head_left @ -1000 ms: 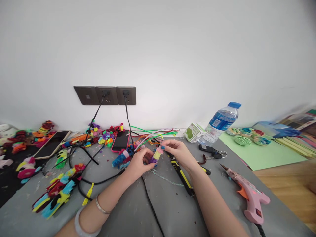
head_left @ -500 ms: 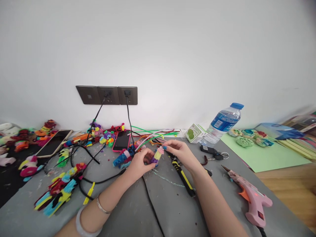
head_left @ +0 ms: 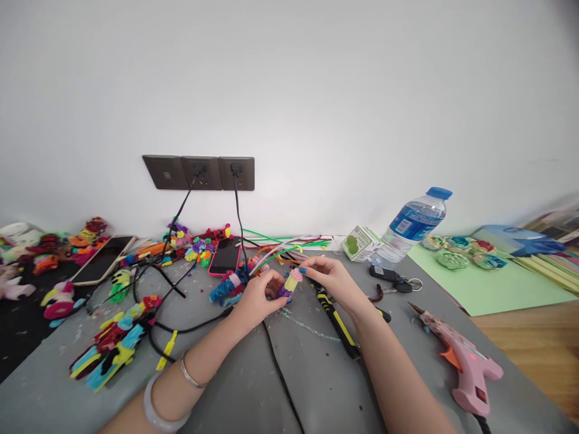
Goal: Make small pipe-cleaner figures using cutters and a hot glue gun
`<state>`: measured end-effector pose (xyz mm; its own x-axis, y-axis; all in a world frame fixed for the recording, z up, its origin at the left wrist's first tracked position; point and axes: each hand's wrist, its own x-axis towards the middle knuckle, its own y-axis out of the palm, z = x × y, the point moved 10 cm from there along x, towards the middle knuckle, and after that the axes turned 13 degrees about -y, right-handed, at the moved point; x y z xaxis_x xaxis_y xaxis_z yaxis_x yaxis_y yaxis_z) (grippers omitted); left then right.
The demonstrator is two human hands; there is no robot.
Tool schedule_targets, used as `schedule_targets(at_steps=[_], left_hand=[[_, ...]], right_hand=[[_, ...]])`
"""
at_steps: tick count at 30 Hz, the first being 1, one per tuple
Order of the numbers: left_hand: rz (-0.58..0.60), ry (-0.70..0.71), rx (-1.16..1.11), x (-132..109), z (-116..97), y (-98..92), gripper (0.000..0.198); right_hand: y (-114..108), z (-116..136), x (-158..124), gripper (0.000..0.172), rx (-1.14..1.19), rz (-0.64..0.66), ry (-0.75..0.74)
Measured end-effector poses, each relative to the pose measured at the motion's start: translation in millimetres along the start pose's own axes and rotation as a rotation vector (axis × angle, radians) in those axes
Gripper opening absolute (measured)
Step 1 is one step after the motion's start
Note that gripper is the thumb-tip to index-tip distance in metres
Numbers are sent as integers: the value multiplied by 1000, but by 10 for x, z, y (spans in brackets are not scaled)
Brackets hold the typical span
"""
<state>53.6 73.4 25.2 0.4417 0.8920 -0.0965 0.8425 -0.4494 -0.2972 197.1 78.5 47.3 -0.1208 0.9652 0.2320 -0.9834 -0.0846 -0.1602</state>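
Little change over last second: both hands in same pose, view drifts slightly. Left hand (head_left: 257,295) pinches purple lower end of pipe-cleaner piece (head_left: 291,282), right hand (head_left: 332,278) pinches its pink-yellow top. Piece sits just above grey table cover (head_left: 307,374), near yellow-black tool (head_left: 337,319). Handwork on it continues — glue gun (head_left: 461,361) lies well apart, untouched.

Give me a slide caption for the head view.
Left hand and right hand hold a pipe-cleaner figure over a grey mat.

Soft, even light fills my view; the white wall (head_left: 316,90) glows, shadows on the grey mat (head_left: 316,386) are faint, edges curve and the corners darken slightly.
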Motion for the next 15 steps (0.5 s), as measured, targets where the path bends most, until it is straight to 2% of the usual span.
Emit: schedule_targets(at_steps=[8, 15], left_hand=[[2, 1, 5, -4, 7, 2, 18], [-5, -12, -12, 1, 19, -7, 18]], right_hand=[[-7, 11, 5, 35, -18, -8, -22], [-105, 28, -9, 35, 16, -105, -9]])
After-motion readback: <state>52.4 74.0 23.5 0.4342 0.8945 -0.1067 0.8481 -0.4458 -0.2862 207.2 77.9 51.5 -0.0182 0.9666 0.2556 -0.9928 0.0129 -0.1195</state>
